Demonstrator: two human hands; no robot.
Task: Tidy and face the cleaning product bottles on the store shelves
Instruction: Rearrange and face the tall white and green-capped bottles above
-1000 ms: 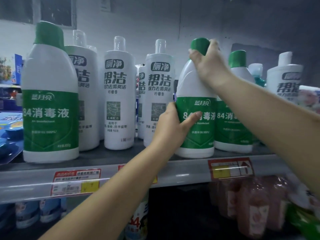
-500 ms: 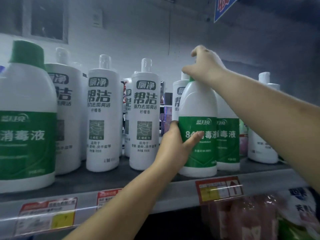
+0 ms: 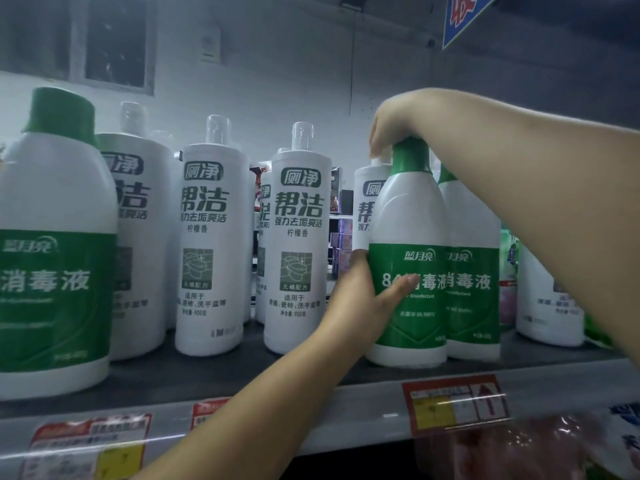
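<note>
A white disinfectant bottle (image 3: 408, 220) with a green label and green cap stands upright on the grey shelf (image 3: 214, 379), label facing me. My left hand (image 3: 367, 303) wraps its lower left side, thumb across the label. My right hand (image 3: 391, 123) grips its cap from above. A matching green-label bottle (image 3: 474, 258) stands touching it on the right. A larger green-label bottle (image 3: 55, 258) stands at the far left. Between them stand several tall white toilet-cleaner bottles (image 3: 298, 244) with clear caps, labels forward.
Price tags (image 3: 453, 403) hang on the shelf's front rail. Another white bottle (image 3: 547, 306) sits at the far right behind my right forearm. Pink packaged goods (image 3: 512, 448) fill the shelf below. A blue sign (image 3: 464, 15) hangs overhead.
The view has moved closer and tilted up. The held bottle now stands tight against its green-label neighbour, and my right hand sits higher over the cap.
</note>
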